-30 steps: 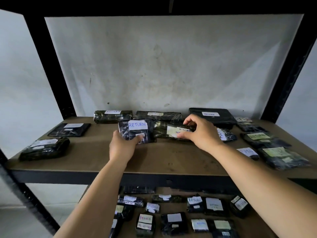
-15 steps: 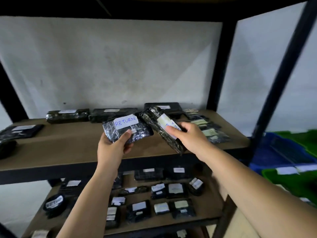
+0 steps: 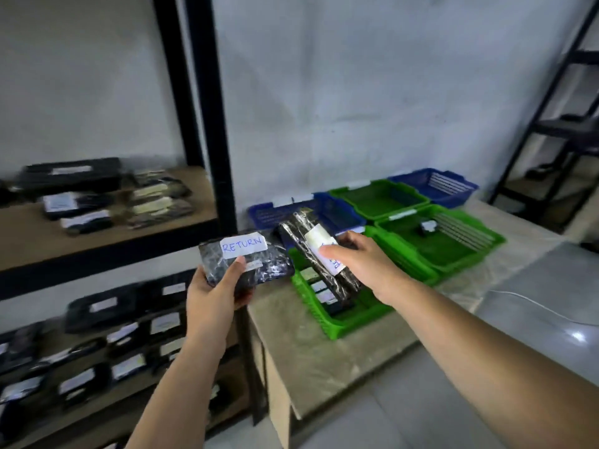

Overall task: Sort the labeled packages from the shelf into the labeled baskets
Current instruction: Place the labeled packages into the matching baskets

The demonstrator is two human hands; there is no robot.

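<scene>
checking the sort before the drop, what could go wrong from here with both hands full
1. The right hand thumb covers the white label of the long black wrapped package, so it might be misread and misfiled.
2. The basket tags are too blurred to read; the flat black package labelled RETURN in the left hand could land in the wrong green plastic basket.

Beyond both held packages, the air above the baskets (image 3: 382,202) lies open, while the black shelf post (image 3: 210,124) stands just left of the left hand (image 3: 214,293).
</scene>
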